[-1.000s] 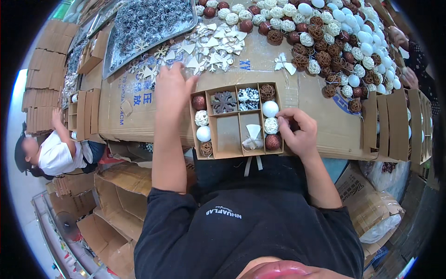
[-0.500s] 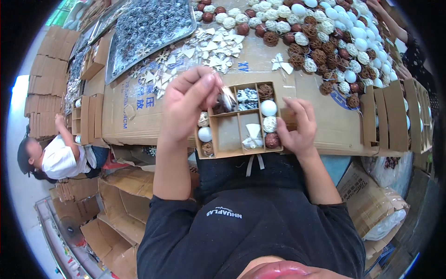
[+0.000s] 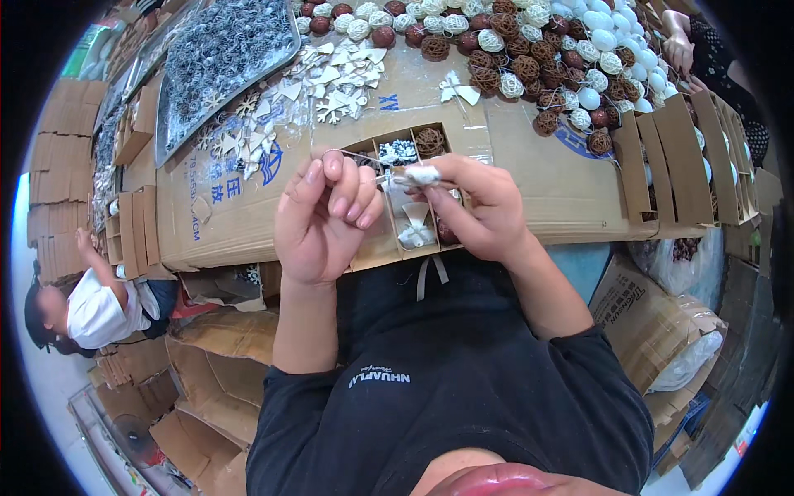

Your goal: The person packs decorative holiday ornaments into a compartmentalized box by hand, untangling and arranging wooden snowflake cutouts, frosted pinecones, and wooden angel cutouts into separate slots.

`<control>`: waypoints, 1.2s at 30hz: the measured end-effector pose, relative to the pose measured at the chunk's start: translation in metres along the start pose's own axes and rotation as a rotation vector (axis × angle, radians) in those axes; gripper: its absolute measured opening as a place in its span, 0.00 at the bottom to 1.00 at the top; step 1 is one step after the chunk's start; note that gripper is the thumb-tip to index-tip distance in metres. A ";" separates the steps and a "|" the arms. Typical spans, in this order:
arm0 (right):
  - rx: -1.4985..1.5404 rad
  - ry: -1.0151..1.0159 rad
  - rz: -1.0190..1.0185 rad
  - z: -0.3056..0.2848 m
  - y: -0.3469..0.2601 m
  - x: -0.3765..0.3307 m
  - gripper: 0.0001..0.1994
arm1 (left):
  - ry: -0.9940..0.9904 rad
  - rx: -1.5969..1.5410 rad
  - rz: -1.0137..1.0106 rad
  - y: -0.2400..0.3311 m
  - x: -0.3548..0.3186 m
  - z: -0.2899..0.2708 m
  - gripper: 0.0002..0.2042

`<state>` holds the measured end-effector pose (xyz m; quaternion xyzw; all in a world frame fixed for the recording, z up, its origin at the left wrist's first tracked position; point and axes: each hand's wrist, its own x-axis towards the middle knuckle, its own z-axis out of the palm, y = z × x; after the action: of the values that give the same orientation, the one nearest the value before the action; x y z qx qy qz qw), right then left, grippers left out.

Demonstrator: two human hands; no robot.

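Over a divided cardboard box (image 3: 376, 259), my right hand (image 3: 484, 207) pinches a small white ornament (image 3: 423, 174) between thumb and fingers. The ornament is partly hidden by the fingers, so its full shape does not show. My left hand (image 3: 318, 219) is just left of it, thumb and forefinger closed on a thin string (image 3: 361, 155) that runs toward the ornament. In the box's compartments are a white angel-like ornament (image 3: 415, 226), frosted pine cones (image 3: 398, 151) and a brown wicker ball (image 3: 430, 142). My hands cover much of the box.
White wooden cutouts (image 3: 337, 83) lie beyond the box, beside a metal tray (image 3: 291, 51) of frosted cones. Balls in white and brown (image 3: 529, 68) are heaped far right. Filled boxes (image 3: 666, 161) stand at right. A person (image 3: 95, 298) sits at left; another person's arm (image 3: 678, 50) shows far right.
My right hand has left the box's right side and now grips the white ornament. My left hand has lowered and holds the string. The whole view has shifted slightly.
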<state>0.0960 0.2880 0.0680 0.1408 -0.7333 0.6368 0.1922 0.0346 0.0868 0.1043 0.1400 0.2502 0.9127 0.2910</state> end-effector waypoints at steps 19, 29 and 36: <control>0.412 -0.178 0.603 -0.029 -0.039 -0.011 0.05 | 0.208 0.202 -0.209 -0.040 -0.016 -0.003 0.10; -0.279 -0.307 0.215 -0.018 -0.043 -0.012 0.07 | 0.137 0.753 -0.279 -0.025 -0.023 0.003 0.07; -0.380 -0.249 0.126 -0.004 -0.048 -0.011 0.10 | 0.149 1.004 -0.229 -0.036 -0.027 0.002 0.07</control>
<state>0.1282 0.2849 0.1055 0.1336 -0.8654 0.4757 0.0832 0.0734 0.0970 0.0838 0.1685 0.6910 0.6501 0.2674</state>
